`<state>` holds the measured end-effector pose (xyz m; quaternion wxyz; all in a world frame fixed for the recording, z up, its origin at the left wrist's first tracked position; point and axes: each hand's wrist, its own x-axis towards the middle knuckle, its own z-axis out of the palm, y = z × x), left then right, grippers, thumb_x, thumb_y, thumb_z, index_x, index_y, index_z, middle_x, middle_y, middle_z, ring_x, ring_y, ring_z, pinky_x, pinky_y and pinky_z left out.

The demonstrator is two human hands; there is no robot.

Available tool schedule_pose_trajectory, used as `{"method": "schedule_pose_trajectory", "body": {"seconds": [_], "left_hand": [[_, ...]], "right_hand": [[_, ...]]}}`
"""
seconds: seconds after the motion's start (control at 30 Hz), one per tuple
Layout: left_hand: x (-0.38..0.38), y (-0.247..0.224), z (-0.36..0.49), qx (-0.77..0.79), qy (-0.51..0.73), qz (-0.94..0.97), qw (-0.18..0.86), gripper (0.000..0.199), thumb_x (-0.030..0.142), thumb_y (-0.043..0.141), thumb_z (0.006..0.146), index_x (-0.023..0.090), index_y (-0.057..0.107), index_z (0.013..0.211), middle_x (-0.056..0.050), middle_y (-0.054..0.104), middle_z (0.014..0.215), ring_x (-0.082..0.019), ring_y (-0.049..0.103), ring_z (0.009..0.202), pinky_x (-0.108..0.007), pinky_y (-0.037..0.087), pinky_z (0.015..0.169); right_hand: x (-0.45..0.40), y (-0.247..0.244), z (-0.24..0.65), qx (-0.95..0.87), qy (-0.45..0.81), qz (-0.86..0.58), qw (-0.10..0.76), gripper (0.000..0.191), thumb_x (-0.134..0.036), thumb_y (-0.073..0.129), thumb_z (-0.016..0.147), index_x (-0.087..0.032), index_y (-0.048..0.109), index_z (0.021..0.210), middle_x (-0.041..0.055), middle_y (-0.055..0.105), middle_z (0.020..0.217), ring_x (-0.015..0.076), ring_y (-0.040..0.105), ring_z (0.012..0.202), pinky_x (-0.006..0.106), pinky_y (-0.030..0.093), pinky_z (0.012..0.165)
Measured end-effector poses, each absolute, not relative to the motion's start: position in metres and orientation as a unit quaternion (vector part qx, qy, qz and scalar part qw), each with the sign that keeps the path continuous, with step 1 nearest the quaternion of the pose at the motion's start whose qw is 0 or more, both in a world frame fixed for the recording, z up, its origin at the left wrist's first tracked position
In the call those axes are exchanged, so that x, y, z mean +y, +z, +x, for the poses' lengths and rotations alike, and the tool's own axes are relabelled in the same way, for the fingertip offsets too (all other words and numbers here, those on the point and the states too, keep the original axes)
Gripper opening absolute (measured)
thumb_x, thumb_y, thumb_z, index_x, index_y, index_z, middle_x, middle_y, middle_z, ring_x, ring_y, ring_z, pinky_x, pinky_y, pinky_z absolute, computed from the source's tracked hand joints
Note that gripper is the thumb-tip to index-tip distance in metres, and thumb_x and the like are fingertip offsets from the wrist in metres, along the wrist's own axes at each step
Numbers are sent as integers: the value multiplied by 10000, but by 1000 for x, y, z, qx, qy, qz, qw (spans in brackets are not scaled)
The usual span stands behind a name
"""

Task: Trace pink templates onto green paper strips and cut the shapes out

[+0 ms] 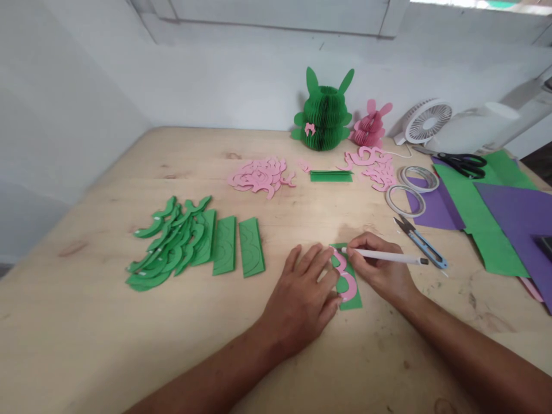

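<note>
My right hand (382, 267) grips a white pen (390, 256), its tip at the top of a pink curved paper cutout (348, 286). That cutout lies on a green paper strip (354, 302). Spread flat, my left hand (304, 287) presses the left edge of the cutout and strip, with its fingertips covering part of them. Left of this hand are green strips (252, 247) with curved outlines drawn on them. Beside those lies a pile of green curved cutouts (172, 247).
Pink paper scraps (259, 175) and a folded green strip (331, 176) lie farther back. Behind stand a green honeycomb rabbit (326, 118), a pink one (368, 129) and a fan (429, 121). Tape rolls (405, 201), blue snips (425, 244), black scissors (463, 164) and purple paper (517, 224) occupy the right.
</note>
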<state>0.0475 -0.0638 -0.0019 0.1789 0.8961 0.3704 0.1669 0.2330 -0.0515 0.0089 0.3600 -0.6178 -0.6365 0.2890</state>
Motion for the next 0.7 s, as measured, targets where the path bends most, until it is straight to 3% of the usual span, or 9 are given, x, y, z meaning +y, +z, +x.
{"method": "schedule_pose_trajectory", "body": {"seconds": [0.7], "left_hand": [[-64,-1,47,371,166,896,180,336,339,479,880,194,548,1175,-97,438,1417,-288,318,1340,-545,200,1107]], "right_hand": [[-54,10,233,-623,302,-618,373,89,-246,589,765,-173,607,717,-1,591,608,112,502,521,222,386,461]]}}
